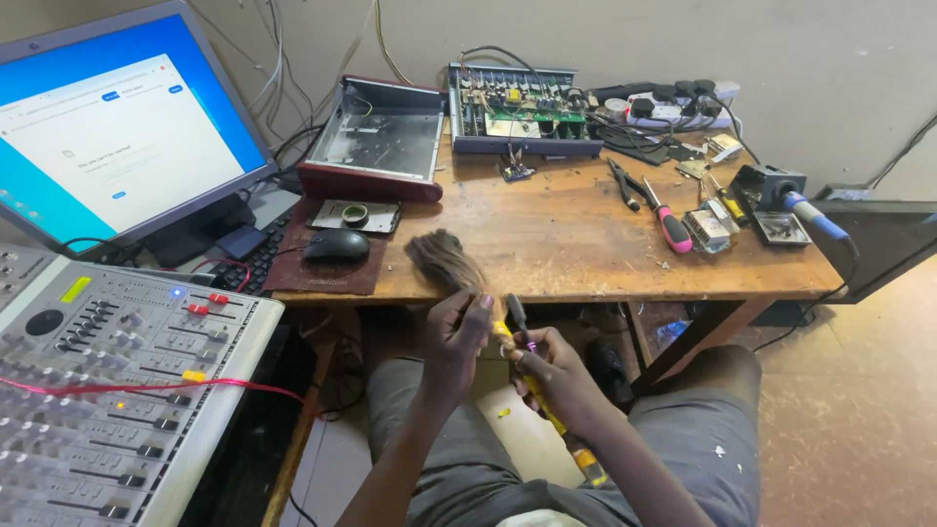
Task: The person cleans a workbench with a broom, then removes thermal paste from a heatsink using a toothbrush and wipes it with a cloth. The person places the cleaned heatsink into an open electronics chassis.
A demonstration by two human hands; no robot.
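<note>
I sit at a wooden workbench (576, 244) with both hands over my lap, just below its front edge. A worn paintbrush (441, 260) with frayed brown bristles and a long yellow handle runs diagonally from the bench edge down past my knee. My left hand (457, 337) grips the brush just below the bristles. My right hand (551, 376) is closed around the yellow handle further down. It also holds a small dark-tipped screwdriver (517, 317) that points up beside the brush.
A lit monitor (117, 127) and a grey audio mixer (107, 390) stand at the left, with a black mouse (337, 244) beside them. At the back lie an open metal case (381, 141) and a chassis with circuit boards (522, 112). Pliers, a pink screwdriver (672, 229) and a soldering iron (805, 213) lie right.
</note>
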